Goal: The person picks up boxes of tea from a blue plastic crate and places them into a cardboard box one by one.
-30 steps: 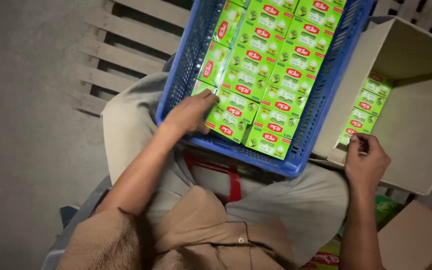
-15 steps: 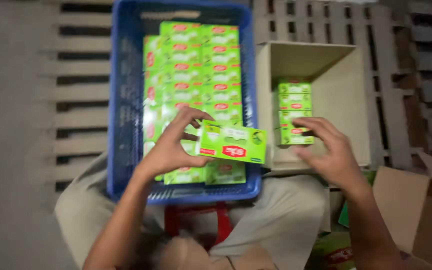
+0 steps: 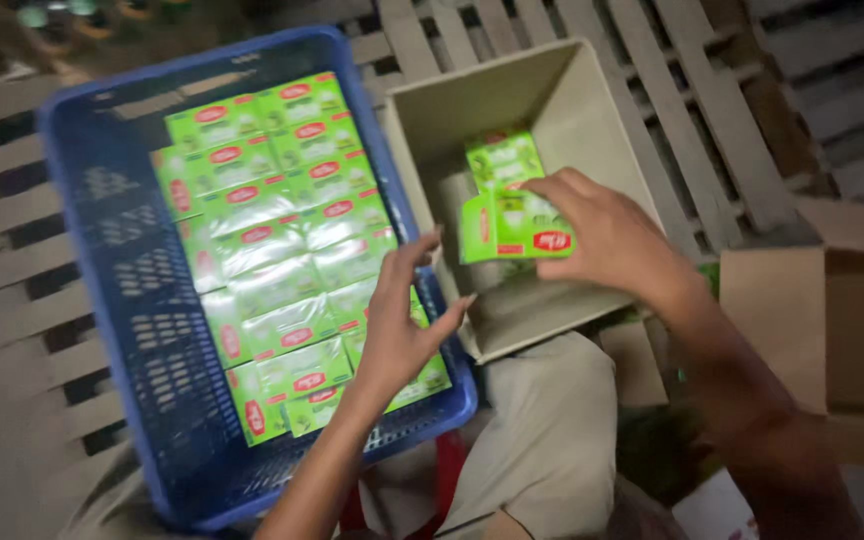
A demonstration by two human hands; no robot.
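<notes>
The small green carton (image 3: 512,228) is a flat rectangular pack, bright green with a red oval mark on its front face and a red patch on its narrow end, glossy as if film-wrapped; it hangs over the open beige cardboard box (image 3: 552,90), just above a stack of matching green packs (image 3: 500,155) that sits against the box's far wall; the right hand (image 3: 607,235) grips it from the right side, fingers curled over the top edge and the thumb hidden behind or beneath the pack, so the carton juts out leftward from the fingertips; the right forearm comes in from the lower right, wrist bent so the hand reaches down into the box mouth; the left hand (image 3: 402,325) holds nothing, its fingers spread and loosely open, palm turned towards the carton, hovering over the near right corner of the blue plastic crate (image 3: 112,300); the crate is packed with rows of the same green packs (image 3: 272,230) lying flat; crate and box rest side by side on a slatted wooden pallet (image 3: 692,110).
</notes>
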